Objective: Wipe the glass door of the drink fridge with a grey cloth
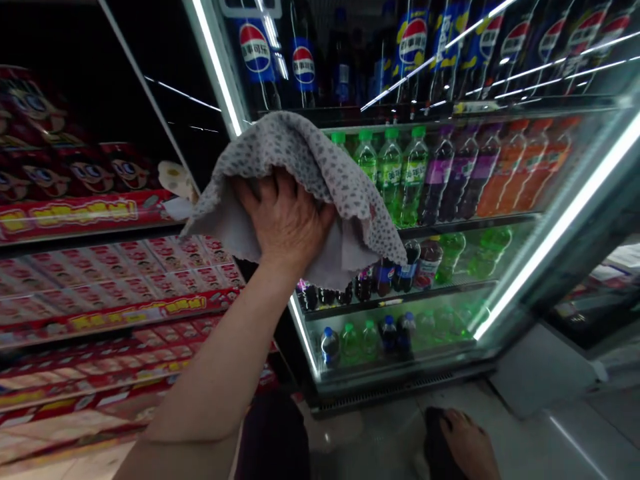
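My left hand [290,220] reaches up from the lower left, its back towards me and its fingers spread. It presses against a grey-and-white cleaning cloth [305,143] with dark specks. The cloth drapes over the fingertips and hangs down on both sides, in front of a glass-fronted drinks fridge [400,387]. Reflected light streaks cross the glass. Low at the right, my right hand [467,443] appears to rest on a dark thing, perhaps my trouser leg. Its fingers are dim and partly out of sight, lying over that dark surface.
Inside the fridge stand several cola bottles [413,43], green bottles [390,167], purple bottles [440,177] and orange bottles [505,167]. Shelves of red packages [90,173] and pink boxes [105,263] line the left. A grey panel [545,367] stands at the right on the tiled floor.
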Available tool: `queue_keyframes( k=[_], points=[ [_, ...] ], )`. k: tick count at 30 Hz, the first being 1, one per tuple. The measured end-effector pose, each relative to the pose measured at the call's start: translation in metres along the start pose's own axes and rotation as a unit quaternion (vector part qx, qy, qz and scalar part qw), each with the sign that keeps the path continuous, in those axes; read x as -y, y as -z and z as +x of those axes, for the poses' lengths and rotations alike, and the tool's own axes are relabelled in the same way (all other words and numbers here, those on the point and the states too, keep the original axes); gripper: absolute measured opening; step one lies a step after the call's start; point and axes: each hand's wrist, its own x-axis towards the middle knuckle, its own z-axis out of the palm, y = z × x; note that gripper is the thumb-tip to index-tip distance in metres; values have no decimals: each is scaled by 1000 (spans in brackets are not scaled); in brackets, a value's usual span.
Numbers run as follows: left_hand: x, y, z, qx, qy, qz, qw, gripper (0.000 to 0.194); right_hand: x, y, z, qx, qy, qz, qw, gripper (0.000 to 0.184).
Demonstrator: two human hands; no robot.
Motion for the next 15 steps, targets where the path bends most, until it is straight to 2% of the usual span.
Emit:
queue_keyframes(
  k=[8, 11, 15],
  points=[
    [-28, -19, -36, 93, -43, 20, 994, 63, 7, 6, 2, -12, -19, 23, 999, 41],
    [-34, -28, -55, 124, -45, 23, 991, 53, 8, 7, 2, -11, -24, 31, 999, 40],
    [-34, -45, -89, 185, -110, 17, 976, 40, 8, 5, 3, -8, -35, 43, 998, 39]
  ],
)
